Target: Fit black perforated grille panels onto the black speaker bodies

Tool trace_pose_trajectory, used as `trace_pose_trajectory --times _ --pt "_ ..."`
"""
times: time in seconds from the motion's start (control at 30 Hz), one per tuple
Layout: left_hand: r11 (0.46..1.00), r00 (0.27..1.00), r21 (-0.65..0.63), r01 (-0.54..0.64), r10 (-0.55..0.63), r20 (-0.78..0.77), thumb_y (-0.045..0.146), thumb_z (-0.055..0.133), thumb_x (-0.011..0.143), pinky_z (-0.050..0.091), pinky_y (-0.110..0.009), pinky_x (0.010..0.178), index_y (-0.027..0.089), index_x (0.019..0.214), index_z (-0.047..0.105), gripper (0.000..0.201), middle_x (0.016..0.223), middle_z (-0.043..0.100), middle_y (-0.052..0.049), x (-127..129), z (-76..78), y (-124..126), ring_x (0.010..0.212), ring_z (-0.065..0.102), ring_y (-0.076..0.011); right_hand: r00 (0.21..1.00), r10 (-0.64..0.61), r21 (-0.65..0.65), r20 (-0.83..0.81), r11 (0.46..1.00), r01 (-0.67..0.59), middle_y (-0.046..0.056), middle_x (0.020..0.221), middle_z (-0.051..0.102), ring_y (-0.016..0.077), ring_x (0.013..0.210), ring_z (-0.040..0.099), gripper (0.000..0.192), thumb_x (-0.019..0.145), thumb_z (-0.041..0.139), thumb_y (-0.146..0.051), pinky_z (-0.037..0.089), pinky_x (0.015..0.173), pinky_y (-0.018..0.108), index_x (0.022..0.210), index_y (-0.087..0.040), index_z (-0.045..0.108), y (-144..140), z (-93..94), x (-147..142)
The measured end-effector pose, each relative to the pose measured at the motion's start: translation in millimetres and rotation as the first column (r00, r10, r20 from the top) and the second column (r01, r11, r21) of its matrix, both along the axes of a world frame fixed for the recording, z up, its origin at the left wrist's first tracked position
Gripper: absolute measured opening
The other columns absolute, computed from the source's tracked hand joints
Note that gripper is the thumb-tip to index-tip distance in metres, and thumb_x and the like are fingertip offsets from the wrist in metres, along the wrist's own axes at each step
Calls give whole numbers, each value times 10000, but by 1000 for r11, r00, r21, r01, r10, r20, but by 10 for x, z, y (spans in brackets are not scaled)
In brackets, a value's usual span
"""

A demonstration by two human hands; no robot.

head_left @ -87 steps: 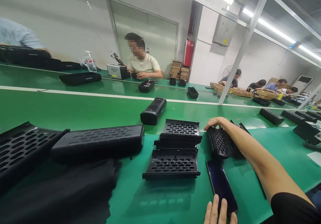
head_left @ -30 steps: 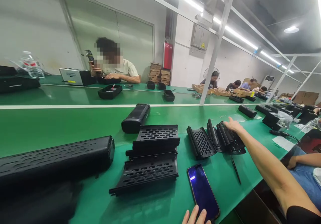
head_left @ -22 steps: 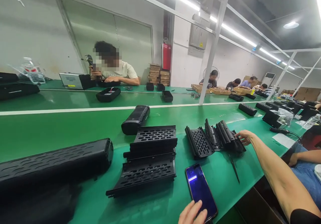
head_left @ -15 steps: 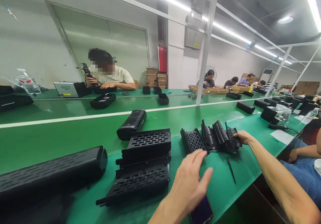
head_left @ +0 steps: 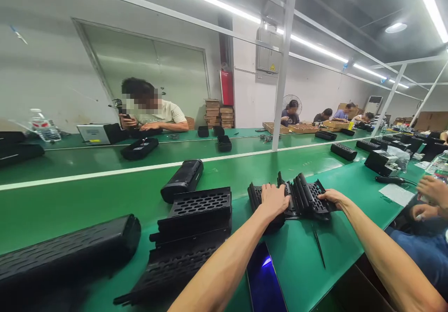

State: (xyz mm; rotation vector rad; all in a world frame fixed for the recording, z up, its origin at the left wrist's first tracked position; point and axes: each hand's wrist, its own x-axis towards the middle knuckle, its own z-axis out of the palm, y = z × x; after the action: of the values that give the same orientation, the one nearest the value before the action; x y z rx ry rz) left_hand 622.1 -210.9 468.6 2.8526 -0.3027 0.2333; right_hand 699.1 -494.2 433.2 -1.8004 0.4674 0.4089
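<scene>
A: Left hand (head_left: 275,201) first. Grip state?
B: It is laid palm down on the leftmost black perforated grille shell (head_left: 257,195) of the leaning row; fingers are curled over the top edge. A full clamp can't be told from this angle.
A: Right hand (head_left: 332,196)?
B: It is placed at the right end of the same row, fingers touching the outermost grille piece (head_left: 317,195); whether it is pinched can't be told. The row of shells is stood on edge on the green desk (head_left: 308,256), between the two hands.
A: Around them?
B: A thin black stick tool (head_left: 318,251) is laid on the desk just in front of the row. A phone (head_left: 264,279) with a lit screen is seen near the front edge, partly covered by the left forearm. A stack of flat perforated trays (head_left: 194,221) is set to the left, a small black speaker body (head_left: 182,180) behind it, and a long black speaker housing (head_left: 66,251) at far left.
A: Others?
B: A seated person (head_left: 154,114) is seen across the line, and another person's hands (head_left: 432,195) at the right edge.
</scene>
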Motion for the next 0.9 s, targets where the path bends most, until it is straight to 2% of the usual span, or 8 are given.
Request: trace_pose_trajectory --times 0.1,0.2,0.3,0.4,0.57,0.73,0.9 --pt "1000 1000 24 20 -20 0 394 522 946 377 -512 1086 159 1226 659 391 1306 688 -208 -12 -26 27 1285 554 -383 1000 -25 81 -13 996 25 55 1052 701 168 823 700 232 1033 666 -334 619 713 318 1155 -137 665 -54 44 -13" --pt "998 999 44 40 -39 -11 366 519 939 379 -505 1078 143 1219 641 378 1197 741 -201 -27 -48 26 1279 556 -381 999 -36 152 0 988 36 64 1092 696 178 864 702 234 1034 662 -328 622 743 332 1172 -139 661 -29 60 -14" --pt "997 999 63 44 -44 -9 333 537 917 349 -510 1096 119 1191 636 361 1080 769 -217 -29 -52 -3 1282 549 -385 1000 -19 181 -21 983 22 63 1083 700 181 862 704 237 1036 658 -337 623 750 343 1167 -140 663 69 54 -11" --pt "998 1000 59 28 -28 2 310 527 913 369 -490 1065 134 1152 643 319 1081 771 -208 -14 -38 -17 1266 555 -380 1000 3 193 -25 981 2 56 1053 704 175 836 704 232 1036 658 -339 622 736 338 1152 -138 667 175 61 -31" --pt "999 999 31 16 -17 30 298 550 891 376 -481 1056 161 1145 640 303 1037 772 -179 8 -23 14 1170 599 -357 997 12 243 81 970 -32 60 1090 694 177 836 702 265 1035 657 -309 624 734 339 1249 -154 633 305 91 -129" --pt "999 999 18 34 -34 41 329 585 889 299 -522 1149 170 1154 642 315 1063 766 -182 -10 -23 19 1201 594 -354 987 -16 263 162 964 -28 60 1093 689 176 815 697 311 1038 648 -294 622 720 339 1317 -167 597 325 149 -194" --pt "996 996 4 87 -87 8 468 651 869 258 -564 1204 178 1163 645 414 1083 762 -167 -45 -5 -86 1209 607 -363 983 22 269 184 961 -72 58 1080 697 175 841 702 241 1039 651 -312 621 744 337 1216 -148 644 378 286 -95"
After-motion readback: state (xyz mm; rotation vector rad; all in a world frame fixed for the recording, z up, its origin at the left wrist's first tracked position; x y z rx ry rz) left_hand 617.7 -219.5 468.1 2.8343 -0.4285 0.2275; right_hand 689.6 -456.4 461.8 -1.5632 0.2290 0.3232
